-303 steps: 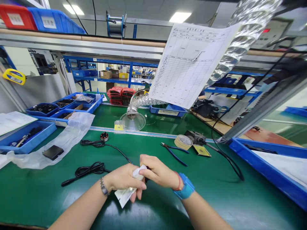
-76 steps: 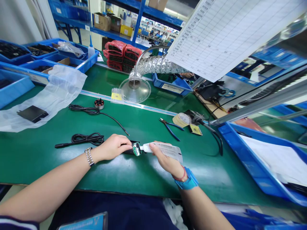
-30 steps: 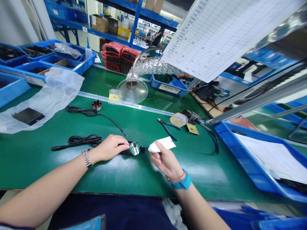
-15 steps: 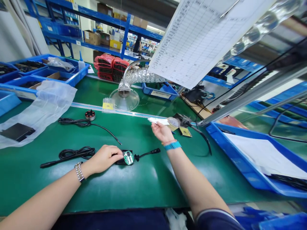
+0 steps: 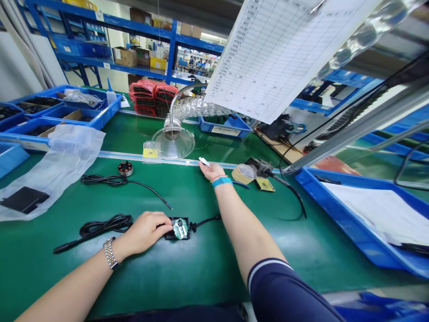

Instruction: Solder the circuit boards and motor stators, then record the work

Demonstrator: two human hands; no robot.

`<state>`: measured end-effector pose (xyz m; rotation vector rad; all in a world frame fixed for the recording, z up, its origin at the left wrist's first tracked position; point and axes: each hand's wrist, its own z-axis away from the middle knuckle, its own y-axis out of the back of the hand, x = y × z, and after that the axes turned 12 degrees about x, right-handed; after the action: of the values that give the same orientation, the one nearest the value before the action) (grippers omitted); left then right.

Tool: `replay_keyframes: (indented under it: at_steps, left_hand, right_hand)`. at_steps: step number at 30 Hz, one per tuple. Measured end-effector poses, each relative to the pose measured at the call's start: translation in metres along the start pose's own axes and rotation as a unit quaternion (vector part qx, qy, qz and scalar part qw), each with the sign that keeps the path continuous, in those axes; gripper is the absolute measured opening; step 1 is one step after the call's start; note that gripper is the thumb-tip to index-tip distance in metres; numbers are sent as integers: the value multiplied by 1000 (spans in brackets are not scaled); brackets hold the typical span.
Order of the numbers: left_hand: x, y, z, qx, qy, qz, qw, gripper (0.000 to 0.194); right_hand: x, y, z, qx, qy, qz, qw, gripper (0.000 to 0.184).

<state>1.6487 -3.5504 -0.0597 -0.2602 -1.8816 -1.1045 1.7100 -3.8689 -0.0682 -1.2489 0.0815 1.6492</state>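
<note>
My left hand (image 5: pixel 147 232) pinches the left edge of a small black case (image 5: pixel 168 237) lying on the green table. In the case lies a round green circuit board (image 5: pixel 180 228) with pale patches on it. A short black cable (image 5: pixel 206 221) leaves the case to the right and passes behind my right forearm. Farther up the table, my right hand (image 5: pixel 212 171) is closed around a slim white tube (image 5: pixel 203 161), with only its end showing. Left of my left hand lies a coiled black cable (image 5: pixel 107 227).
A round roll of tape (image 5: pixel 244 173) and a black tool with a cable (image 5: pixel 259 167) lie to the right. A clear suction hood (image 5: pixel 173 143) stands behind. A motor-like round part (image 5: pixel 125 168) sits left. Blue trays (image 5: pixel 355 223) flank the table; a printed sheet (image 5: pixel 254 67) hangs above.
My right hand has moved left and slightly farther away with the white tube, leaving the tape roll. My left hand stays on the case. The view has shifted slightly.
</note>
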Motion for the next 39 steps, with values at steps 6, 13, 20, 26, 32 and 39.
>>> replay_keyframes:
  at_steps: [6, 13, 20, 26, 32, 39]
  left_hand:
    - [3, 6, -2, 6, -3, -14, 1000, 21]
    - [9, 13, 0, -2, 18, 11, 1000, 24]
    - [29, 39, -1, -83, 43, 76, 993, 26]
    - [20, 40, -8, -19, -206, -157, 966, 30]
    - [2, 18, -13, -9, -298, -294, 908, 34]
    - [1, 1, -17, -57, -300, -369, 878, 26]
  right_hand:
    - [14, 35, 99, -122, -4, 219, 968, 11]
    - [38, 77, 166, -366, 377, 579, 624, 15]
    - [13, 65, 169, -346, 433, 491, 672, 19]
    - [7, 63, 201, -298, 611, 541, 495, 24]
    - [31, 66, 232, -256, 667, 619, 325, 26]
    - [52, 66, 236, -259, 669, 634, 289, 21]
